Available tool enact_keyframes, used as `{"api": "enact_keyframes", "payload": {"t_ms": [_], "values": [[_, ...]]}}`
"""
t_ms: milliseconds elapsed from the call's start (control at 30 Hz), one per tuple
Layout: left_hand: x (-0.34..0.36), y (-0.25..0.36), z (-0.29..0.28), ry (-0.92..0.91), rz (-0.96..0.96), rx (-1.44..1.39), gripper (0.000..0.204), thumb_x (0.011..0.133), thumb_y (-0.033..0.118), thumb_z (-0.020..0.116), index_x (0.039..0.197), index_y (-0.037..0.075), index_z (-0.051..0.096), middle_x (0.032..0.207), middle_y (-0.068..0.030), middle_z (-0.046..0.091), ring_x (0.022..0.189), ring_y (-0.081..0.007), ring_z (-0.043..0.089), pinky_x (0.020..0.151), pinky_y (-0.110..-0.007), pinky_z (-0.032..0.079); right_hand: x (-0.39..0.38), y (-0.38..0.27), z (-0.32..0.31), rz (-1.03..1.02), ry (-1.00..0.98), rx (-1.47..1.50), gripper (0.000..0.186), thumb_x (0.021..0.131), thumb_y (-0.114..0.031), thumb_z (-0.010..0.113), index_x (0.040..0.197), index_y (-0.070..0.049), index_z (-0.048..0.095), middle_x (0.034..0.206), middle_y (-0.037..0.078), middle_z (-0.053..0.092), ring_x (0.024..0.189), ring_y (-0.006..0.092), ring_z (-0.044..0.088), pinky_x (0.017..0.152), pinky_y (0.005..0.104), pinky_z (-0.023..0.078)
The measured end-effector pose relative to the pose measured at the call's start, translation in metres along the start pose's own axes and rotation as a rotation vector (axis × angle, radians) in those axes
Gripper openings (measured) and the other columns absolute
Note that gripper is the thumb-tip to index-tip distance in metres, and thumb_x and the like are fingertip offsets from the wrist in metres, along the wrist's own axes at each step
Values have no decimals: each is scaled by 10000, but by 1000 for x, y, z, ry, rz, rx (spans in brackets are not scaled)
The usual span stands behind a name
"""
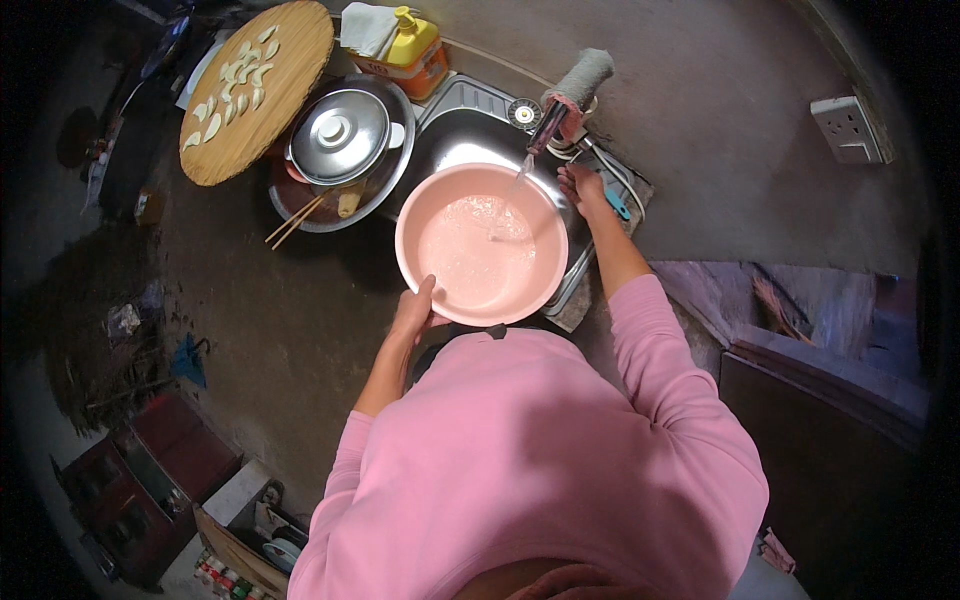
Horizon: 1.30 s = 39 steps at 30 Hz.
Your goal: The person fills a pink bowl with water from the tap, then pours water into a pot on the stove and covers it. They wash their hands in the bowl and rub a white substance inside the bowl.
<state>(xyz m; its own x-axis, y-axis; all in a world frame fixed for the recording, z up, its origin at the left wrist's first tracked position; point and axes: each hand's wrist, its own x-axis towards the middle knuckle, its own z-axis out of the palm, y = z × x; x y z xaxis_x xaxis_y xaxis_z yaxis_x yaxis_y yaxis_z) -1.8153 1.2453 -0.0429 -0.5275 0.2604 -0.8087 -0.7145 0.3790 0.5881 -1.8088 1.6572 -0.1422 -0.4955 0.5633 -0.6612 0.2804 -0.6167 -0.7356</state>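
My left hand [418,305] grips the near-left rim of a pink plastic basin [450,245], held over the front of a steel sink [450,140]. A stream of water [523,172] falls from the tap [545,128], wrapped at its top in grey and pink cloth, into the shallow water in the basin. Just below the tap, right of the stream, my right hand [580,188] has its fingers curled; whatever they may hold is too small to make out. A teal-handled tool [617,203] lies beside that hand.
At left, a round board [210,160] carries several dumplings, beside a lidded pot [340,135] in a steel basin [300,210] with chopsticks. A yellow pump bottle [410,50] stands behind. A socket [845,130] is on the right wall; a red cabinet [170,440] stands lower left.
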Motion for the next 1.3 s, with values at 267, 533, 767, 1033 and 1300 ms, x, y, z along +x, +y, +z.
{"api": "enact_keyframes", "payload": {"t_ms": [267,533,767,1033,1300], "values": [[4,-2,1,-14,-6,-18,609,990,413,481,1278,-123,473,1017,-212,666,811,-244,708,614,-351,638,11,2,-3,-20,-27,7,233,916,-167,602,1082,-3,602,1002,114,693,786,215,682,627,339,561],[2,0,2,-24,1,-13,617,997,373,466,1250,-190,460,1063,-279,649,828,-284,716,609,-335,637,11,1,-3,4,-11,-44,154,925,-209,611,966,-66,650,901,29,704,709,117,653,639,275,549],[3,-1,2,-17,-2,0,616,1000,383,455,1261,-175,458,1027,-259,663,781,-272,718,566,-316,634,8,-3,1,3,-17,-60,143,917,-191,618,960,-60,655,878,35,704,696,123,660,618,279,557],[5,-5,1,-25,6,-5,622,998,392,458,1275,-166,456,1057,-257,658,823,-279,717,598,-336,637,15,-2,1,27,1,-52,165,916,-182,614,959,-26,649,873,74,688,706,174,660,609,312,553],[1,-2,2,-9,13,2,631,992,399,469,1265,-170,460,1039,-246,663,798,-266,716,587,-333,636,15,-4,4,28,-1,-67,166,922,-181,611,942,-20,642,845,70,680,688,168,655,604,308,555]]}}
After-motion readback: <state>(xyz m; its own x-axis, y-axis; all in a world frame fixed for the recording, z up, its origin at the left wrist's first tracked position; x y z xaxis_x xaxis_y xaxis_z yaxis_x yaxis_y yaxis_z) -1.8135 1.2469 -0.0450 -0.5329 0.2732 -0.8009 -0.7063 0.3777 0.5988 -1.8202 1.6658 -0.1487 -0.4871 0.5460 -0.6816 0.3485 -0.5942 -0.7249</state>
